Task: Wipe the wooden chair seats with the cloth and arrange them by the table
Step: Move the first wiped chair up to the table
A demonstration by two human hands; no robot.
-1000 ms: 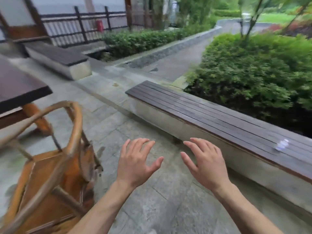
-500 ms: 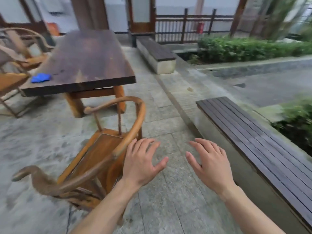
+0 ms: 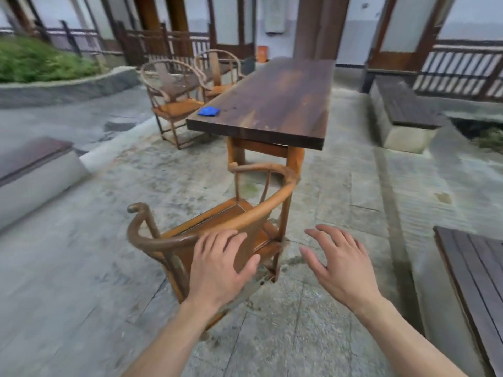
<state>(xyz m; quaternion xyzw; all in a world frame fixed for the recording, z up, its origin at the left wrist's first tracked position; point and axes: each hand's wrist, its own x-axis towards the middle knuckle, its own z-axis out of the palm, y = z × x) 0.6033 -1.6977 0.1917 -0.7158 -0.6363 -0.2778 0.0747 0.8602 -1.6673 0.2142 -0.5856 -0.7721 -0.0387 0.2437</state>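
Hands came first in my view, both of them bare and empty with the fingers spread wide. My left hand (image 3: pixel 217 265) hung in front of the back of the nearest chair (image 3: pixel 217 221), over its curved top rail; I could not tell whether the palm touched the wood. My right hand (image 3: pixel 337 265) hovered just beside that chair, over the stone floor (image 3: pixel 68 268), holding nothing. The near chair stood on the paving a little way short of the desk (image 3: pixel 275 104), its seat facing the desk's near end and its round armrest curling out to the left. Off to my right lay the corner of a dark slatted bench (image 3: pixel 476 270). Past the chair, the long dark wooden desk ran away from me on orange legs. The blue cloth (image 3: pixel 208 111) lay crumpled on the desk, close to its left edge near the front corner. Two more round-backed chairs (image 3: pixel 174 96) stood just beside the desk's left side, one behind the other. Farther right sat another low bench (image 3: pixel 405 110) on a pale base, and behind everything ran a dark wooden railing (image 3: pixel 462 72) along the building wall.
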